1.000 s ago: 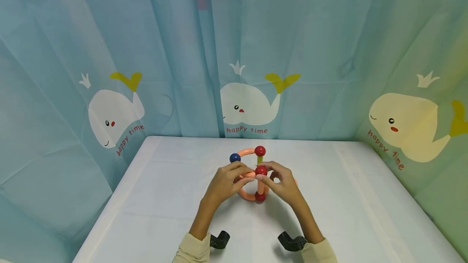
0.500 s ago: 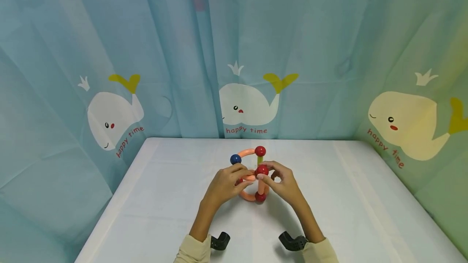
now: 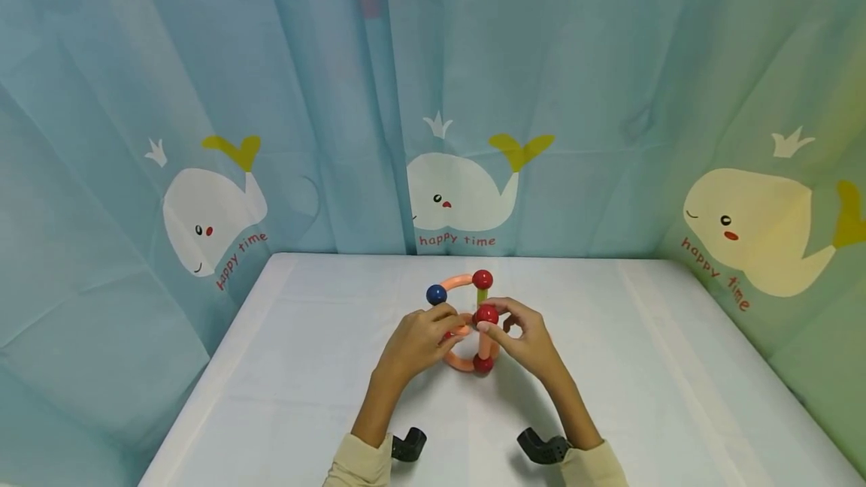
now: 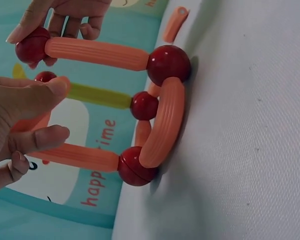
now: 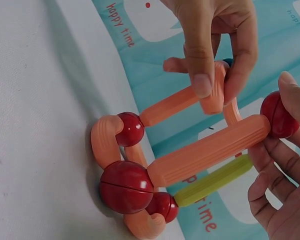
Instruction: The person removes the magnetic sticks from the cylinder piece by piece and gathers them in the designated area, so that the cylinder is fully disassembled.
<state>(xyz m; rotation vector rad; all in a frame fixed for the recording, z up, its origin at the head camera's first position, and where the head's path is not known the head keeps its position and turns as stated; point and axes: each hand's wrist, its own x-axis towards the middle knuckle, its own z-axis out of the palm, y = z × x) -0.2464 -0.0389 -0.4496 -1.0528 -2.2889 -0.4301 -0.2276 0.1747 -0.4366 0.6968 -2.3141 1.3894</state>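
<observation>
A toy frame of magnetic rods and balls stands on the white table (image 3: 291, 397). My left hand (image 3: 417, 338) pinches a curved orange rod (image 5: 216, 95) between thumb and fingers at the frame's upper level. My right hand (image 3: 521, 333) grips a red ball (image 3: 487, 315) on top of an upright orange rod (image 5: 210, 150). The near end of the curved rod is apart from that ball. Further back, a blue ball (image 3: 436, 294) and another red ball (image 3: 482, 279) are joined by a curved orange rod (image 3: 458, 281). A yellow-green upright rod (image 4: 100, 96) stands below that red ball.
Red balls (image 4: 169, 65) and curved orange rods (image 4: 165, 122) form the base ring on the table. A loose orange rod (image 4: 176, 24) lies beyond the frame in the left wrist view. A blue whale-print curtain (image 3: 338, 96) surrounds the table.
My left hand has drawn slightly left with the curved rod, and a gap has opened at the red ball. That ball has shifted slightly right with my right hand.
</observation>
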